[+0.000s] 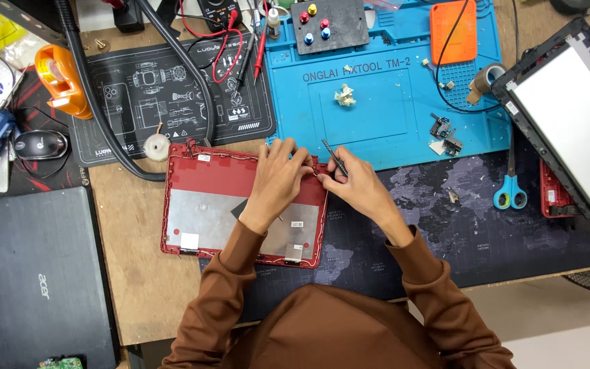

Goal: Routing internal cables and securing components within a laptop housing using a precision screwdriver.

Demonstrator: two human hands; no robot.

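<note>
While we lean over the red laptop lid (240,205), which lies inside-up on the bench, our left hand (278,179) presses on its upper right corner, fingers curled onto the rim. Just right of that corner, our right hand (360,188) pinches black tweezers (334,157), tips angled at the lid's edge. Above the lid sits the blue repair mat (390,102); well right of it lie blue-handled scissors (511,184).

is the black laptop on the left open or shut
Shut. The black laptop lies flat with its lid down, logo facing up, no screen or keyboard showing. Both hands are off it, on the red cover.
</note>
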